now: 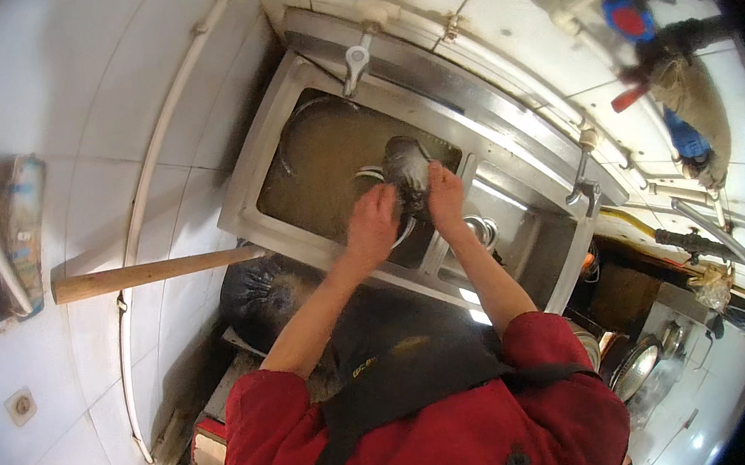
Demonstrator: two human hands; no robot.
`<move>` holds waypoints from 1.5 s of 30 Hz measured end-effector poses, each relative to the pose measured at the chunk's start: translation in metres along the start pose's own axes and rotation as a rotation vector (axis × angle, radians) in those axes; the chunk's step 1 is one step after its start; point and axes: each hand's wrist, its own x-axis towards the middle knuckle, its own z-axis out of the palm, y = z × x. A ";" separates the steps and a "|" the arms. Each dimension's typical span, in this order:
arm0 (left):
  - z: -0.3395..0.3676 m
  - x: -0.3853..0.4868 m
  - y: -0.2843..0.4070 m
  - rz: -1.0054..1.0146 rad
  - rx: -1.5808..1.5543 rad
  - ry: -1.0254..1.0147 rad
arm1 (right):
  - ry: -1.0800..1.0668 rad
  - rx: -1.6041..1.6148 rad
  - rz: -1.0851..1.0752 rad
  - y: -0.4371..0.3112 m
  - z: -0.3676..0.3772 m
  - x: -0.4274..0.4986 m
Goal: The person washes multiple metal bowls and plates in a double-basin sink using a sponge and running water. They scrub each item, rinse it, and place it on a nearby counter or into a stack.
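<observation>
My left hand (pixel 373 222) and my right hand (pixel 445 196) hold a dark, shiny, wrinkled thing (pixel 409 169) between them, above the left basin of a steel double sink (pixel 239 200). It looks like a black plastic bag; what it holds cannot be told. Cloudy brownish water (pixel 322 162) stands in this basin. The curved rims of dishes show at the water's surface, one just left of the dark thing and another below my hands. A round metal piece (pixel 480 230) lies in the smaller right basin, partly behind my right forearm.
One tap (pixel 357 60) hangs over the left basin, another (pixel 583 186) near the right basin. A wooden handle (pixel 154 272) juts out at the sink's left corner, above a full black bag (pixel 258 295). White pipes (pixel 154 134) run along the tiled walls. Metal pans (pixel 637 367) stand at the lower right.
</observation>
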 end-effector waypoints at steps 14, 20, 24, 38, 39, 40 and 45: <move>-0.016 0.040 -0.023 -0.753 -1.084 0.122 | -0.112 0.611 0.152 -0.013 0.000 -0.043; 0.013 0.020 -0.029 -1.338 -1.185 0.196 | 0.121 0.906 0.222 -0.016 0.008 -0.056; 0.007 0.024 -0.040 -1.308 -1.188 0.149 | 0.019 0.734 0.299 -0.010 -0.011 -0.055; 0.048 0.024 -0.101 -0.821 -0.676 -0.356 | -0.203 0.010 -0.722 0.008 -0.065 -0.005; 0.055 0.023 -0.105 -0.714 -0.428 -0.363 | -0.197 0.057 -0.440 0.013 -0.064 -0.003; 0.064 0.021 -0.107 -0.656 -0.152 -0.305 | -0.176 0.115 -0.205 0.018 -0.062 0.000; 0.084 0.013 -0.087 -0.236 0.280 -0.631 | -0.044 0.135 0.059 0.036 -0.043 0.002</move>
